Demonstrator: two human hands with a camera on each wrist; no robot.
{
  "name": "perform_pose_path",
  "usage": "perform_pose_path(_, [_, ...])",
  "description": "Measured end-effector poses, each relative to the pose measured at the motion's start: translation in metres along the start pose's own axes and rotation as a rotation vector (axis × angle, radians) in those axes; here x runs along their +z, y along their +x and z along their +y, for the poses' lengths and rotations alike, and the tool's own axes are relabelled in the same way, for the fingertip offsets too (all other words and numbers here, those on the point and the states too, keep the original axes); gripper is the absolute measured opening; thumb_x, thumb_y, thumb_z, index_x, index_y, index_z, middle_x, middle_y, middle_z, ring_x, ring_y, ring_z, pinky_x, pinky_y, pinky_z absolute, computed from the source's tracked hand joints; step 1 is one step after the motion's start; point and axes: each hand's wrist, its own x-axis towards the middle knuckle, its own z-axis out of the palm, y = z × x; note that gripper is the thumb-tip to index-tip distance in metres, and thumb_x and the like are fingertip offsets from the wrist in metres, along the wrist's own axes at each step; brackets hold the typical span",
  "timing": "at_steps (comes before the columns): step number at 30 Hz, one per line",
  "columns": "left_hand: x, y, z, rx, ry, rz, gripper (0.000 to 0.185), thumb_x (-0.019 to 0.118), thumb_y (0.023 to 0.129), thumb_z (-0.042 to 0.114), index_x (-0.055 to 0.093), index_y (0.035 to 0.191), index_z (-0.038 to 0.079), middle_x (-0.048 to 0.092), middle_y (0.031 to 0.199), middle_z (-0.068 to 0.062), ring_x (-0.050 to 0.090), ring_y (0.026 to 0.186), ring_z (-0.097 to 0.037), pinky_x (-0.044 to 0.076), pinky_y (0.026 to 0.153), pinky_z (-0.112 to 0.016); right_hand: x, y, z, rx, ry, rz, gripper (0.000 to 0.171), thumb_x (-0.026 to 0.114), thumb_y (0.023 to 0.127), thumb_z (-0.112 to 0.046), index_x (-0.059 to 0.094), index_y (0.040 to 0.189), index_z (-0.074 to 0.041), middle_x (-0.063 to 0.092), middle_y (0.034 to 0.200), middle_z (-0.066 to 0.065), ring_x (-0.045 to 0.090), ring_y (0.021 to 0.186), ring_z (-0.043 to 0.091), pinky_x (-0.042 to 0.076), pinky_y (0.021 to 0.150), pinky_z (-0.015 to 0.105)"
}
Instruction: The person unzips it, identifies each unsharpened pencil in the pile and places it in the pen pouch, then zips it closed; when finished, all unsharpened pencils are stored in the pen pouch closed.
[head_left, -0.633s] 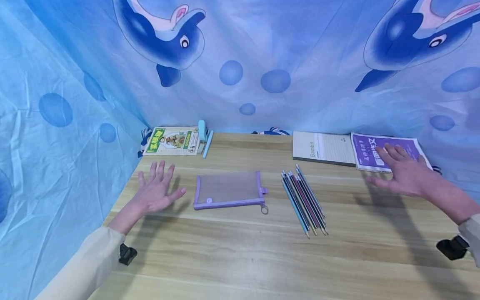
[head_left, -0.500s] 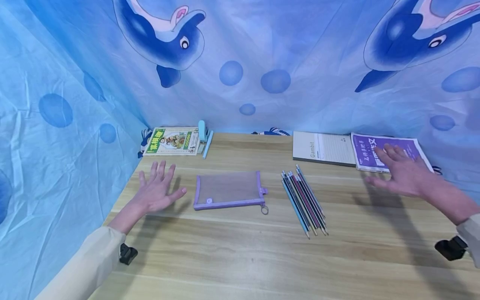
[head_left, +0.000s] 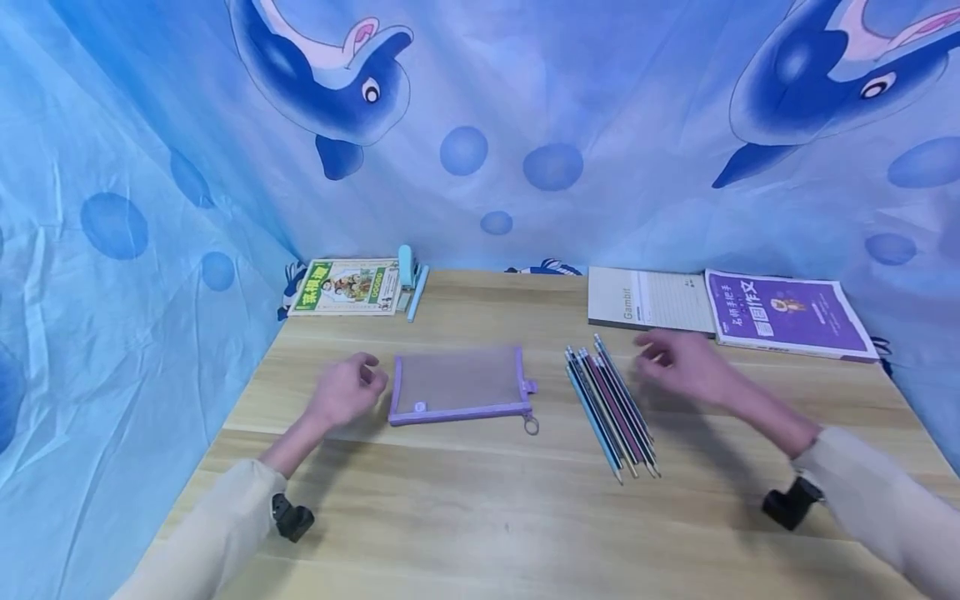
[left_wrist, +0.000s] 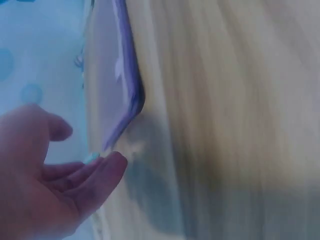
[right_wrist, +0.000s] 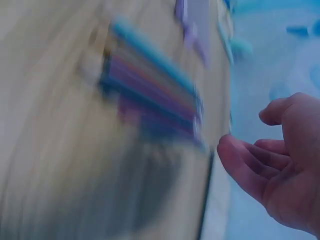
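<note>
A flat mesh pencil pouch [head_left: 459, 382] with purple edging and a zip ring lies on the wooden table. Just left of it hovers my left hand [head_left: 347, 390], fingers loosely bent, holding nothing; the left wrist view has the fingertips close to the pouch's corner [left_wrist: 131, 102]. Several pencils [head_left: 611, 408] lie side by side to the right of the pouch, erasers at the far end and points toward me. My right hand [head_left: 686, 364] is over the table beside them on the right, fingers loosely curled and nothing held. In the right wrist view the pencils [right_wrist: 155, 85] are blurred.
At the back left are a green-and-white book [head_left: 348, 286], a light-blue stapler [head_left: 406, 265] and a light-blue stick-like item [head_left: 418, 293]. A grey notebook [head_left: 648, 298] and a purple book [head_left: 787, 312] lie at the back right. A blue dolphin-print cloth [head_left: 510, 100] hangs behind.
Both hands have moved inward, the left toward the pouch and the right from above the purple book toward the pencils. Their spread fingers have become loosely bent. Pouch and pencils have stayed put.
</note>
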Motion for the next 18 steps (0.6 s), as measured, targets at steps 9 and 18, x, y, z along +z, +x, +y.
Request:
perform_pose_path(9, [0.019,0.006,0.018,-0.116,-0.051,-0.010,0.051,0.061,0.091,0.021,0.052,0.128,-0.012,0.066,0.101,-0.018,0.063,0.095,-0.035,0.053,0.087,-0.050,0.071,0.064,-0.046,0.215,0.250,-0.199,0.059,0.068,0.091,-0.014,0.045,0.141,0.009,0.064,0.109,0.019,0.068,0.070,0.024,0.059,0.065,0.033])
perform_pose_path(18, [0.029,0.005,0.024,-0.161,-0.090,-0.081,0.055,0.059,0.094,0.026,0.050,0.134,-0.011,0.065,0.110,-0.025,0.063,0.099,-0.038,0.054,0.085,-0.049,0.103,0.092,-0.063,0.390,0.388,-0.252,0.081,0.072,0.085,-0.006,0.028,0.152,0.004,0.057,0.111,0.024,0.069,0.073,0.026,0.061,0.062,0.035])
